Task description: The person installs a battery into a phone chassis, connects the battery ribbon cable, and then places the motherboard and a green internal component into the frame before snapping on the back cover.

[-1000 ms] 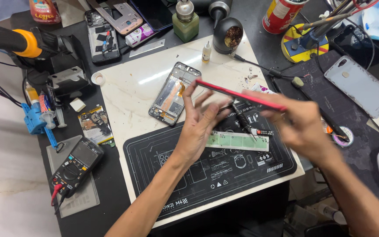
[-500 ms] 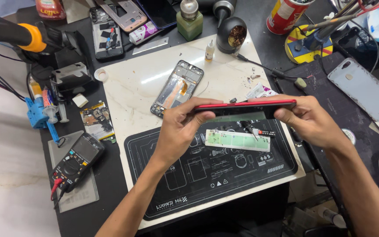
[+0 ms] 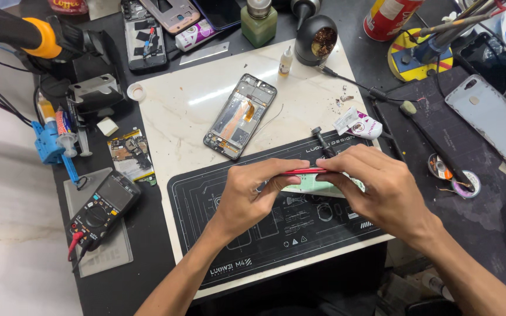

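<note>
Two hands are gripping a thin red phone part edge-on over a black repair mat.

The left hand (image 3: 253, 196) and the right hand (image 3: 382, 190) are meeting above the black repair mat (image 3: 276, 234), fingers curling closed around a slim red phone part (image 3: 303, 171) that is showing only as a narrow red edge between them; the left thumb is pressing beneath it and the right fingertips are pinching its other end. Just under the hands a pale green strip (image 3: 317, 186) is lying on the mat. Beyond them an opened phone frame (image 3: 240, 116) is resting face-up on the white marble slab (image 3: 183, 105), well apart from the hands. To the left a black multimeter (image 3: 102, 202) is sitting on the dark bench. Farther back a green glass bottle (image 3: 259, 23) and a brass-wool tip cleaner (image 3: 316, 40) are standing near the slab's far edge.
</note>
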